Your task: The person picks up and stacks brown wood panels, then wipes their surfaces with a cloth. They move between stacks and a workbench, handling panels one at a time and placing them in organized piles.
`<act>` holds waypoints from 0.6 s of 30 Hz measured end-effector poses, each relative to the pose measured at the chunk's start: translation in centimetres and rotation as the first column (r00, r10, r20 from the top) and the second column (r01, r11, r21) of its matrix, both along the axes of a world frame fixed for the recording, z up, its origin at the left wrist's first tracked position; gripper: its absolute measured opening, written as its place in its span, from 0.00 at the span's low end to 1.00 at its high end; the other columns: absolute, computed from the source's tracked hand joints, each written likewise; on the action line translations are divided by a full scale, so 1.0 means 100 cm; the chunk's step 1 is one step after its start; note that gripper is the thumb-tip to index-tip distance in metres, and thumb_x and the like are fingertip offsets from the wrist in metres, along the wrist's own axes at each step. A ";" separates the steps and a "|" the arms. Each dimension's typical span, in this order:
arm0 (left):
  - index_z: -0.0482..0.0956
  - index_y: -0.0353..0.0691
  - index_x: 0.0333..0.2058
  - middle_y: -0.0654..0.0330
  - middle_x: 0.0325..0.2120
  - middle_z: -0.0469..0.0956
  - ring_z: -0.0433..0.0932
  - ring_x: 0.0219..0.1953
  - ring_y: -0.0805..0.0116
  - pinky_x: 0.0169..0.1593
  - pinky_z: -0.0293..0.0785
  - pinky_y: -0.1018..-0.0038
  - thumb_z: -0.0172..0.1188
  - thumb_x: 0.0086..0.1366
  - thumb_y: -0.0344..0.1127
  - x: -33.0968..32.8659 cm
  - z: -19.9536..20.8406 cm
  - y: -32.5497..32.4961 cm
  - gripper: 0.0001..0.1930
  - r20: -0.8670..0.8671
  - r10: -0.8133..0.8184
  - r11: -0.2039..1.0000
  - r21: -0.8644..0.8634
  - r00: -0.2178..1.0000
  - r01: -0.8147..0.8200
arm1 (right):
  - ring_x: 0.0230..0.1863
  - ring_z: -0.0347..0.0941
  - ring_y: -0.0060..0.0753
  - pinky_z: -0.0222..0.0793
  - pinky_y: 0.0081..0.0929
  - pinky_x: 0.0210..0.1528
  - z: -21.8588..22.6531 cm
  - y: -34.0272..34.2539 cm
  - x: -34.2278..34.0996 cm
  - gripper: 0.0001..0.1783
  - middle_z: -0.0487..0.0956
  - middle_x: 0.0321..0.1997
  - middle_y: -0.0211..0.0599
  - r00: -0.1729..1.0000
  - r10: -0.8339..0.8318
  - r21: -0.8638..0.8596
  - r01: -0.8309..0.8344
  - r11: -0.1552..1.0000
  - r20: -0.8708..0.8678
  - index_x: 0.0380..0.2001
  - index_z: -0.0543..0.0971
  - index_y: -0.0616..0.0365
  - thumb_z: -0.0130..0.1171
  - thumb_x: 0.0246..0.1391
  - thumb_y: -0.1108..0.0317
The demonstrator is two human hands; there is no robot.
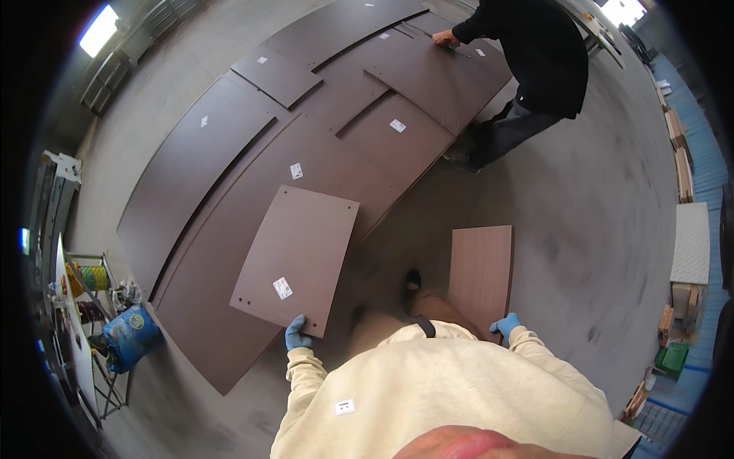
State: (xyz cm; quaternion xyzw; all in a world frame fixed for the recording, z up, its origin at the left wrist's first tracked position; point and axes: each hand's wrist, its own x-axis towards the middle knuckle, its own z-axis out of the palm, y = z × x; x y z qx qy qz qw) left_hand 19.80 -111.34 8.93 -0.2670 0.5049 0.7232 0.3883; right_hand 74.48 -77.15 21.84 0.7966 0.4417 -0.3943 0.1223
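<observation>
My left hand [298, 333], in a blue glove, grips the near edge of a brown board [302, 237] with holes at its corners and a white label. That board lies or hovers over the large spread of brown panels [336, 180]; whether it touches them I cannot tell. On the right, my blue-gloved right hand [505, 326] is closed on the near end of a second, wood-grained brown board [482, 268], held beside my legs above the floor. The fingers of both hands are partly hidden by the boards and gloves.
A co-worker in dark clothes [535, 53] leans over the far right of the panels, one hand [445, 38] on them. At the left stand a blue bag [134, 336] and a metal-framed rack [115, 390]. Wood pieces [683, 172] and a green bin [674, 357] line the right side.
</observation>
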 end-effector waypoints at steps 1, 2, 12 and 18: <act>0.86 0.40 0.42 0.60 0.41 0.86 0.83 0.46 0.60 0.61 0.76 0.57 0.71 0.56 0.29 0.006 -0.009 0.003 0.13 0.076 0.063 0.997 0.047 0.995 -0.067 | 0.43 0.84 0.50 0.81 0.41 0.47 0.005 0.026 0.001 0.33 0.84 0.44 0.60 1.000 0.019 -0.010 -0.019 1.000 -0.007 0.48 0.76 0.79 0.76 0.37 0.77; 0.84 0.40 0.46 0.59 0.44 0.85 0.83 0.48 0.58 0.60 0.77 0.56 0.71 0.57 0.30 0.012 -0.016 0.007 0.16 0.110 0.128 0.989 0.064 0.986 -0.136 | 0.43 0.83 0.50 0.81 0.41 0.47 0.011 0.051 0.002 0.33 0.84 0.44 0.60 0.999 0.038 -0.026 -0.038 0.999 -0.005 0.48 0.76 0.79 0.76 0.37 0.77; 0.74 0.45 0.64 0.56 0.63 0.75 0.74 0.62 0.50 0.66 0.68 0.48 0.67 0.63 0.59 0.016 -0.087 0.062 0.36 0.266 0.381 0.878 -0.403 0.885 -0.257 | 0.48 0.81 0.50 0.79 0.41 0.52 0.105 0.257 -0.040 0.35 0.83 0.47 0.58 0.968 0.250 0.016 -0.249 0.968 -0.035 0.50 0.75 0.77 0.77 0.35 0.76; 0.67 0.48 0.70 0.58 0.69 0.68 0.69 0.67 0.50 0.68 0.65 0.44 0.65 0.63 0.64 0.006 -0.109 0.085 0.42 0.439 0.277 0.960 -0.168 0.855 -0.224 | 0.46 0.82 0.46 0.78 0.38 0.51 0.158 0.339 -0.144 0.34 0.85 0.46 0.53 0.882 0.472 0.009 -0.472 0.882 0.015 0.49 0.79 0.76 0.76 0.35 0.72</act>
